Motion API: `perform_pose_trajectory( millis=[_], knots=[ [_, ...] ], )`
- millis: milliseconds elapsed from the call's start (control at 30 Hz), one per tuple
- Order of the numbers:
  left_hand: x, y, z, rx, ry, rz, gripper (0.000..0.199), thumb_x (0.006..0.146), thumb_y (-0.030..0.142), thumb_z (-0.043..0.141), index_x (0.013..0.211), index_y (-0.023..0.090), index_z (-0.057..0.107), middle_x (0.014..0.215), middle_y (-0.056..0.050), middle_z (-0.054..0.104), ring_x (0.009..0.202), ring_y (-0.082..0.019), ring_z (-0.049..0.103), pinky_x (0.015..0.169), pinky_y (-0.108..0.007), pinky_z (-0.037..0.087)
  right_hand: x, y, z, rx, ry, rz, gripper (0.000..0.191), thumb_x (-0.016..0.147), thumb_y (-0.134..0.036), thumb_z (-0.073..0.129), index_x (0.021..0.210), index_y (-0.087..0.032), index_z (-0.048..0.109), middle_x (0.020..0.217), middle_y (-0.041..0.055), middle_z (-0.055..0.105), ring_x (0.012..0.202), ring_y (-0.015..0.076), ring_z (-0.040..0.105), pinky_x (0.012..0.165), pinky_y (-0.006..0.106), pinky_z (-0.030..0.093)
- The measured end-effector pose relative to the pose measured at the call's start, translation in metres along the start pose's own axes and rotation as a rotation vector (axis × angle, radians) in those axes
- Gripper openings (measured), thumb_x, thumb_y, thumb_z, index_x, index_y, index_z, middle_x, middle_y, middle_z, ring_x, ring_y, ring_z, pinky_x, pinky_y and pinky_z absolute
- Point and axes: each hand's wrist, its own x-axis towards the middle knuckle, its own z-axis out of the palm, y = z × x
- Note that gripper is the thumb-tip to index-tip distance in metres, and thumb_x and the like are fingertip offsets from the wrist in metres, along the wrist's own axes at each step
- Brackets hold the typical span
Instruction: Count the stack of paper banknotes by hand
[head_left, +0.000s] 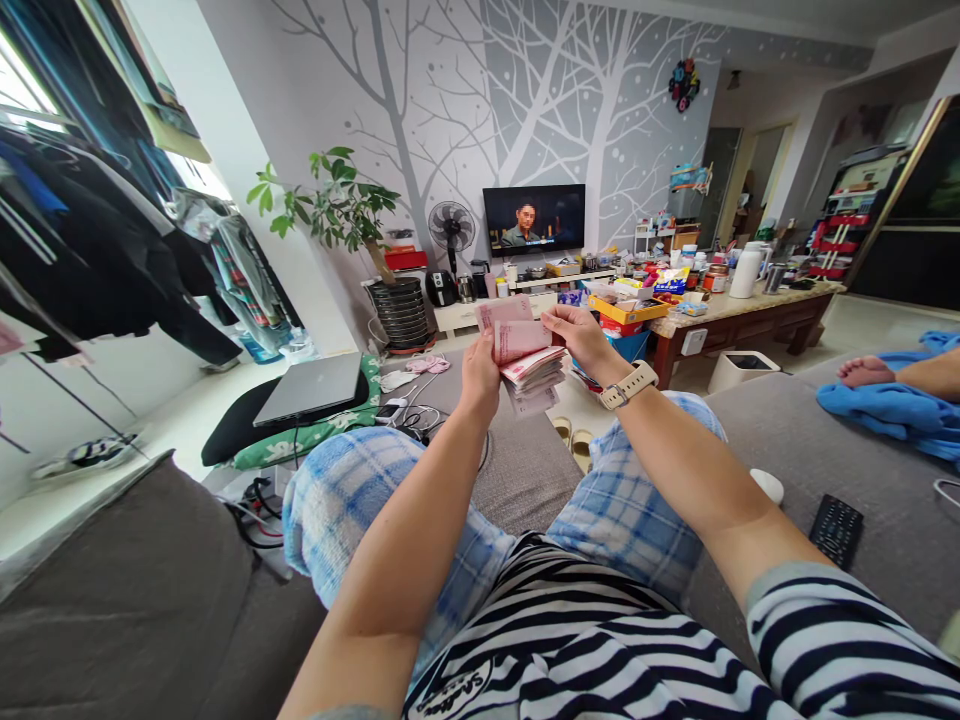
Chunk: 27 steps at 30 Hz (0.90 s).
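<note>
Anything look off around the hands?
The stack of banknotes between the left hand and right hand looks ragged: its notes splay at uneven angles, not squared. Black cables also lie tangled at lower left.

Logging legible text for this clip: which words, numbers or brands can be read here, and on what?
Striped shirt: script print, perhaps "Shelton", uncertain.
Banknotes: too small to read.
Television subtitles: too blurred to read.
Packaging: too small to read.
Remote control: button markings too small to read.
</note>
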Motion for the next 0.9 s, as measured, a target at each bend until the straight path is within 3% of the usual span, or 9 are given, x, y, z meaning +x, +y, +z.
perform_pose_trajectory(
  millis=[200,467,733,900],
  knots=[
    [0.002,-0.002,-0.001,-0.043,-0.005,-0.009,0.023,0.074,0.036,0.054,0.069,0.015,0.063,0.071,-0.002,0.066,0.069,-0.015,0.06,0.067,-0.026,0.047,0.0,0.002,-0.001,0.025,-0.01,-0.013,0.035,0.074,-0.046,0.061,0.06,-0.017,0.046,0.056,-0.0029,0.039,0.052,0.0079,0.034,0.048,0.022,0.026],
    [-0.004,0.005,0.003,-0.097,-0.067,-0.074,0.019,0.074,0.032,0.054,0.072,0.016,0.064,0.072,-0.005,0.068,0.076,-0.021,0.065,0.073,-0.033,0.051,0.0,-0.001,-0.001,0.036,-0.068,0.012,0.037,0.077,-0.05,0.057,0.062,-0.017,0.052,0.053,-0.0001,0.052,0.048,0.0088,0.043,0.048,0.023,0.031],
    [-0.002,-0.002,0.001,-0.161,-0.211,-0.118,0.018,0.068,0.027,0.059,0.081,0.015,0.062,0.072,-0.006,0.069,0.073,-0.022,0.067,0.075,-0.038,0.051,0.007,0.011,-0.005,-0.043,0.176,0.057,0.035,0.067,-0.048,0.068,0.065,-0.017,0.052,0.053,-0.0025,0.051,0.049,0.0072,0.041,0.047,0.022,0.029],
    [-0.001,-0.005,0.001,-0.193,-0.217,-0.124,0.019,0.066,0.026,0.06,0.081,0.014,0.061,0.07,-0.005,0.069,0.07,-0.021,0.067,0.075,-0.038,0.052,0.008,0.015,-0.006,-0.079,0.153,0.034,0.034,0.071,-0.046,0.064,0.06,-0.016,0.051,0.052,-0.0025,0.049,0.048,0.0069,0.039,0.046,0.022,0.027]
  ],
)
